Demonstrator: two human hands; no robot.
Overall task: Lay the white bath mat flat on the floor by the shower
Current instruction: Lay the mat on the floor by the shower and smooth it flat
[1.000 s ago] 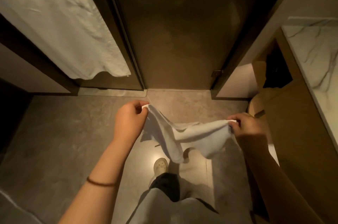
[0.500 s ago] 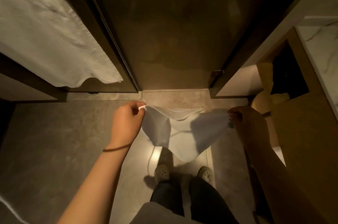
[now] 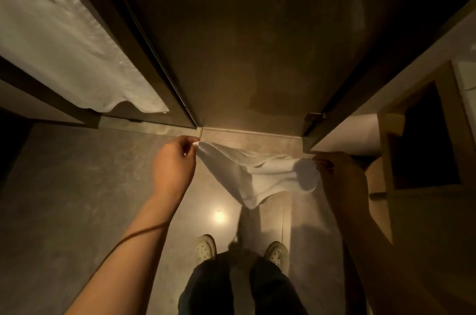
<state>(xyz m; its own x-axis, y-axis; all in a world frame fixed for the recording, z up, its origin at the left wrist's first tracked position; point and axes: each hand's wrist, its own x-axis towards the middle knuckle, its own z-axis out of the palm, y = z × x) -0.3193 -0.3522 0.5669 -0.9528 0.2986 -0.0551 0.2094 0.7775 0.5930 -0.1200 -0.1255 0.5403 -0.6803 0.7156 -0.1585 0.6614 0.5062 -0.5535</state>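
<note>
While you face the dark glass shower door at twelve o'clock, your left hand pinches the nine-o'clock corner of the white cloth bath mat and your right hand pinches its three-o'clock corner; it sags between them over the grey floor.

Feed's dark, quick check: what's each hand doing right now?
Left hand: pinching the mat's corner.
Right hand: gripping the mat's other corner.

The scene is dimly lit in warm yellow-brown. A small round glare is reflected on the floor, near and central. The white bath mat is brightly caught, while the right hand is darkened by shadow. Straight lines are bent at the edges, and fine detail is softened.
</note>
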